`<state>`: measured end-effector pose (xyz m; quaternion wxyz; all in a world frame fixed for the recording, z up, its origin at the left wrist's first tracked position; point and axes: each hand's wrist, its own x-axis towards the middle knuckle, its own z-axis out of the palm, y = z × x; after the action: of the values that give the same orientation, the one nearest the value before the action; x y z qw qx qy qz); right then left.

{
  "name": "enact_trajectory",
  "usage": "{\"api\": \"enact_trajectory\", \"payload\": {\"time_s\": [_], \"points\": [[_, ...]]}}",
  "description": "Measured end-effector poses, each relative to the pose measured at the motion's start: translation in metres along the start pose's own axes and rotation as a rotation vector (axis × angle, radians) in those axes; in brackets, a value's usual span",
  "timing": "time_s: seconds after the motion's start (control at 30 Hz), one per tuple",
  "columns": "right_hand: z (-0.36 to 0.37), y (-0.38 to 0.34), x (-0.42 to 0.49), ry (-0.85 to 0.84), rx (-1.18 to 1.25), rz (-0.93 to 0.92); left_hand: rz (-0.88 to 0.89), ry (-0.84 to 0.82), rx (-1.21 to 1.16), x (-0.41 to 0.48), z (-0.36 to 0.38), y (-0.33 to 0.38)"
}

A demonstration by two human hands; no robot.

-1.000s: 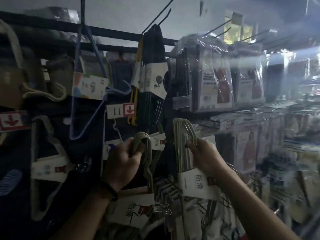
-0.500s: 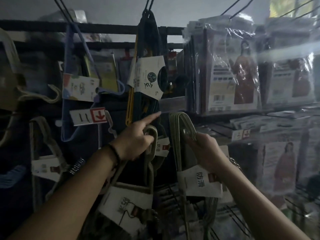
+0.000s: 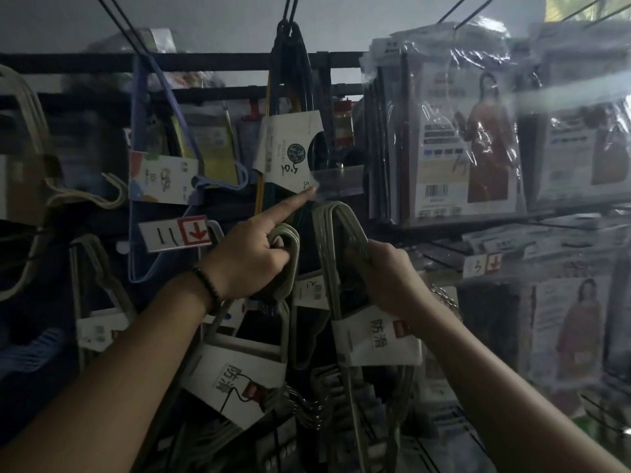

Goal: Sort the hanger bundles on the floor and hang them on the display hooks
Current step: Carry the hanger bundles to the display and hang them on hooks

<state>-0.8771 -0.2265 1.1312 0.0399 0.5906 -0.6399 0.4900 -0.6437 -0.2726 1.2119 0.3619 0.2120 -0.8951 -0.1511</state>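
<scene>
My left hand [image 3: 252,257] grips the hook ends of a pale green hanger bundle [image 3: 285,264] with a white paper band [image 3: 235,380]; its index finger sticks out toward the label of a dark hanger bundle [image 3: 290,155] hanging above. My right hand [image 3: 386,274] holds a second pale green hanger bundle [image 3: 333,233] by its hooks, with its white band [image 3: 375,339] just below the hand. Both bundles are raised in front of the dark display rack. The display hook that either bundle might hang on is hidden behind them.
A blue hanger bundle [image 3: 160,179] hangs at the left above a price tag [image 3: 176,232] with a red arrow. Cream hangers [image 3: 24,107] hang at the far left. Plastic-wrapped garment packs [image 3: 457,138] fill the right shelves. Wire hooks [image 3: 290,8] jut out overhead.
My left hand has risen with its bundle and the index finger has stretched out to point at the dark bundle's label. My right hand rose slightly with its bundle.
</scene>
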Motion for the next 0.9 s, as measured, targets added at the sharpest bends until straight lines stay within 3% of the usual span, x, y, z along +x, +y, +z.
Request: {"api": "enact_trajectory", "payload": {"time_s": [0.37,0.5,0.8,0.9], "points": [[0.054,0.023,0.063,-0.039,-0.027,0.095,-0.04,-0.023,-0.03,-0.002,0.018,0.0],[0.076,0.032,0.066,-0.054,0.004,0.079,-0.062,0.057,-0.041,-0.005,0.024,-0.003],[0.099,0.038,0.05,0.166,0.2,0.0,-0.141,0.183,-0.168,-0.023,0.027,-0.015],[0.106,0.04,0.052,0.199,0.185,0.055,-0.17,0.173,-0.17,-0.026,0.027,-0.016]]}}
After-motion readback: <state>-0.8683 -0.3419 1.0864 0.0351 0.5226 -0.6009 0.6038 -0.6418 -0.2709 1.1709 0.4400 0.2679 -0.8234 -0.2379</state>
